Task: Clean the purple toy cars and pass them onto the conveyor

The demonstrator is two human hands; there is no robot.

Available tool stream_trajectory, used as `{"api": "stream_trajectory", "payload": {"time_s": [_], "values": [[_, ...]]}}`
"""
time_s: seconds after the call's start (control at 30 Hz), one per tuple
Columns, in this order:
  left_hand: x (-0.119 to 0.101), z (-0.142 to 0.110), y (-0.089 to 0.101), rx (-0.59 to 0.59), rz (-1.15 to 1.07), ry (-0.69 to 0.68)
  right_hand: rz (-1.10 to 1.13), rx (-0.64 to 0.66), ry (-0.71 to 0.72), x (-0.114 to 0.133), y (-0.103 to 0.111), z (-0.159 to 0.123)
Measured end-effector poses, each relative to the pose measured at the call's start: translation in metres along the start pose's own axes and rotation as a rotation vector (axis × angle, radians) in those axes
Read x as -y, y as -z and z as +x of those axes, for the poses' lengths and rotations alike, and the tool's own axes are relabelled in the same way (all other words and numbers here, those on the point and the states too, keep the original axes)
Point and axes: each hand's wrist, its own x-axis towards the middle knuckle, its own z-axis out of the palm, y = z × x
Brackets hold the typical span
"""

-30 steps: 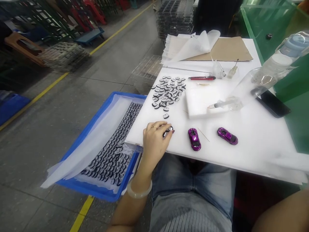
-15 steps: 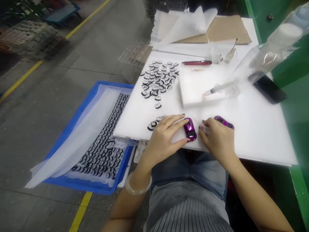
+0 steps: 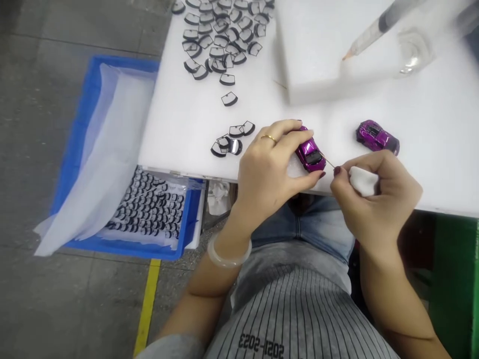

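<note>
My left hand [image 3: 271, 167] is closed round a small purple toy car [image 3: 310, 152] near the front edge of the white table [image 3: 187, 124]. My right hand [image 3: 370, 197] is pinched on a thin stick [image 3: 327, 159] whose tip points at the car, and it also holds a white wad [image 3: 362, 180] in the palm. A second purple toy car [image 3: 377, 137] sits on the table just beyond my right hand. A few small black-and-white windscreen pieces [image 3: 230, 142] lie left of my left hand.
A pile of several windscreen pieces [image 3: 220, 35] lies at the table's far left. A white foam block [image 3: 318, 55] and a syringe [image 3: 370, 37] are behind the cars. A blue crate [image 3: 123, 164] with white sheet and rows of pieces stands on the floor at left.
The view has tilted down and closer. My left hand has closed on the purple car, and my right hand has picked up the thin stick and brought it to the car.
</note>
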Motion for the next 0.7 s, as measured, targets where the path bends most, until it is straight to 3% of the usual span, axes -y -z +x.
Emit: {"api": "stream_trajectory", "payload": {"time_s": [0.1,0.27,0.7], "values": [[-0.004,0.001,-0.001,-0.019,0.027,0.027,-0.043,-0.064,0.037,0.004,-0.006,-0.007],[-0.006,0.0,-0.002,-0.09,0.014,0.004,-0.048,-0.047,0.056,0.003,-0.012,-0.004],[-0.006,0.001,-0.003,-0.047,0.057,0.057,-0.079,-0.008,0.012,0.004,-0.013,-0.001]]}}
